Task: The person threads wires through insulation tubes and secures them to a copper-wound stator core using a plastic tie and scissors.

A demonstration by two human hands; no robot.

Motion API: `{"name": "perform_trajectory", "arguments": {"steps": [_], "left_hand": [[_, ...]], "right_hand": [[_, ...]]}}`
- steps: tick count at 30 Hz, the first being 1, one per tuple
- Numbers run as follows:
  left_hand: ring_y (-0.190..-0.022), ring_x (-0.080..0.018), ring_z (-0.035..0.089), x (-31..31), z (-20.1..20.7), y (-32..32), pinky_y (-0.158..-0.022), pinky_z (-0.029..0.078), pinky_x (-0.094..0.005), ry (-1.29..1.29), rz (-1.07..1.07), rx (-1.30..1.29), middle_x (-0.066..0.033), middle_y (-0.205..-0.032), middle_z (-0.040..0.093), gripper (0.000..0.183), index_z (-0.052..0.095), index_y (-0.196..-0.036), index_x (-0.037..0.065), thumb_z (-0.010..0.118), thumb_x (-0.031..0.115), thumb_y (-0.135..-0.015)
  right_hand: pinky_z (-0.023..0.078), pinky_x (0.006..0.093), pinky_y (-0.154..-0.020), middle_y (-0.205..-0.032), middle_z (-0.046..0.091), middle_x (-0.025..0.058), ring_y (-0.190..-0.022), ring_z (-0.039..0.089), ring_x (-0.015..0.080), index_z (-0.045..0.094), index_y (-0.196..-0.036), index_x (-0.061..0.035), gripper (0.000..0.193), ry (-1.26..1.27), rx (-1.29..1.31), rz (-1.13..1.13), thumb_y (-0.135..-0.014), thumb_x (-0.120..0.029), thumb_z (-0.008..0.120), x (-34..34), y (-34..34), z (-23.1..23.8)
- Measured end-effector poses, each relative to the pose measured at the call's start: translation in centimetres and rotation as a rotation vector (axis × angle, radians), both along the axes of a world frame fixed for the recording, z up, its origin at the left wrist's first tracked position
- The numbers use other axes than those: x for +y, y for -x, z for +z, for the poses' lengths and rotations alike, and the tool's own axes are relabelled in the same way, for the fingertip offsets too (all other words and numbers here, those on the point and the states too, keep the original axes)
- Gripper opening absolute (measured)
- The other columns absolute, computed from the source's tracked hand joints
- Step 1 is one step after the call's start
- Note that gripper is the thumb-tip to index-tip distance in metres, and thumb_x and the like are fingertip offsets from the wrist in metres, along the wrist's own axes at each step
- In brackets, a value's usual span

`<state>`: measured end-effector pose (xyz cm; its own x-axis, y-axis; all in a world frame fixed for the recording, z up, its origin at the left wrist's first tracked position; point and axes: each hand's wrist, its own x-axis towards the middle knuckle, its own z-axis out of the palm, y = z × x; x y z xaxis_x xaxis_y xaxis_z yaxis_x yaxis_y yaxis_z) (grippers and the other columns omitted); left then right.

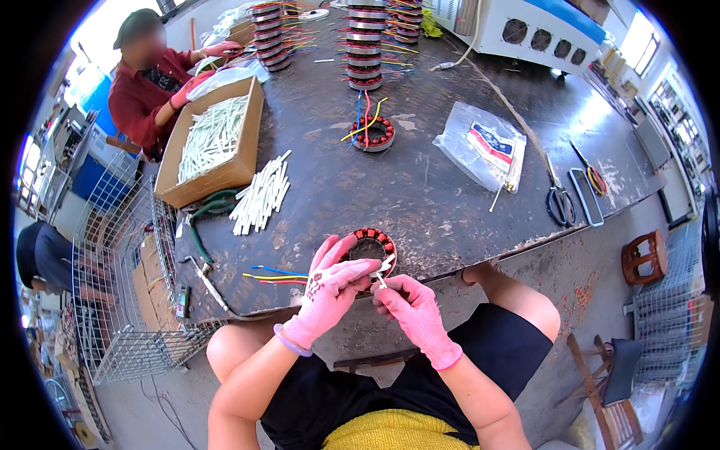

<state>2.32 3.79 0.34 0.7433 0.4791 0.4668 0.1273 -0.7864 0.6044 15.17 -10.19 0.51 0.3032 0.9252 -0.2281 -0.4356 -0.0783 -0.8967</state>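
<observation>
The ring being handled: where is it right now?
In the head view, the ring is just below centre, at the near edge of the table; the left hand partly covers it and the right hand is at its near right side.

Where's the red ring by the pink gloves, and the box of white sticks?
Red ring [386, 242], head view: coils at its upper right.
Box of white sticks [216, 186], head view: its near wall.

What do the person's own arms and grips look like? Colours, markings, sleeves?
Left grip: pink glove, dark print on its back, pale lavender band at the wrist. Right grip: pink glove, brighter pink cuff edge. Forearms: bare, no sleeves or cables visible.
</observation>
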Motion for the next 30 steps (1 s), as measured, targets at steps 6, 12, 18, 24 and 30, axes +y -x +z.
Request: {"name": "perform_trajectory", "arguments": {"steps": [6,12,18,24,30], "left_hand": [[-0.125,-0.0298,0.056,0.1,-0.5,0.1,-0.114,0.032,-0.0494,-0.004,-0.014,-0.008,-0.0029,-0.102,0.074,0.037,0.073,-0.11,0.017,0.072,0.001,-0.076],[-0.125,-0.0294,0.057,0.2,-0.7,0.1,-0.113,0.033,-0.0494,-0.025,-0.024,-0.023,-0.0014,-0.105,0.074,0.038,0.073,-0.111,0.018,0.072,0.002,-0.076],[-0.126,-0.029,0.056,0.3,-0.9,0.2,-0.114,0.032,-0.0489,-0.022,-0.021,-0.037,-0.0009,-0.106,0.073,0.038,0.072,-0.111,0.018,0.073,0.003,-0.076],[-0.129,-0.0298,0.054,0.2,-1.4,0.2,-0.114,0.032,-0.0483,0.01,-0.033,-0.124,-0.0012,-0.109,0.073,0.04,0.073,-0.11,0.019,0.074,0.001,-0.074],[-0.127,-0.03,0.055,0.2,-1.3,0.0,-0.114,0.033,-0.048,0.0,-0.028,-0.11,-0.0018,-0.109,0.073,0.039,0.073,-0.111,0.019,0.074,0.002,-0.076]], "right_hand": [[0.048,0.0217,-0.068,-0.09,0.067,0.0014,-0.076,0.061,0.0068,0.065,-0.109,-0.0028,0.021,-0.024,-0.012,-0.051,-0.098,-0.021,0.062,-0.4,0.5,0.4],[0.046,0.0206,-0.066,-0.087,0.067,0.0003,-0.074,0.06,0.0058,0.066,-0.107,-0.0035,0.023,0.009,-0.045,-0.063,-0.098,-0.025,0.063,-0.3,0.4,0.6],[0.047,0.0202,-0.068,-0.087,0.065,-0.0013,-0.075,0.057,0.0036,0.065,-0.108,-0.0025,0.019,0.067,-0.052,-0.035,-0.099,-0.018,0.062,-0.1,0.3,1.1],[0.047,0.0198,-0.068,-0.087,0.065,-0.0013,-0.075,0.057,0.003,0.066,-0.108,-0.0021,0.017,0.033,-0.081,-0.087,-0.098,-0.016,0.062,-0.1,0.9,1.0],[0.047,0.0199,-0.068,-0.089,0.065,-0.001,-0.076,0.057,0.0031,0.065,-0.111,-0.001,0.018,0.021,-0.075,-0.073,-0.099,-0.014,0.061,-0.1,0.5,1.2]]}}
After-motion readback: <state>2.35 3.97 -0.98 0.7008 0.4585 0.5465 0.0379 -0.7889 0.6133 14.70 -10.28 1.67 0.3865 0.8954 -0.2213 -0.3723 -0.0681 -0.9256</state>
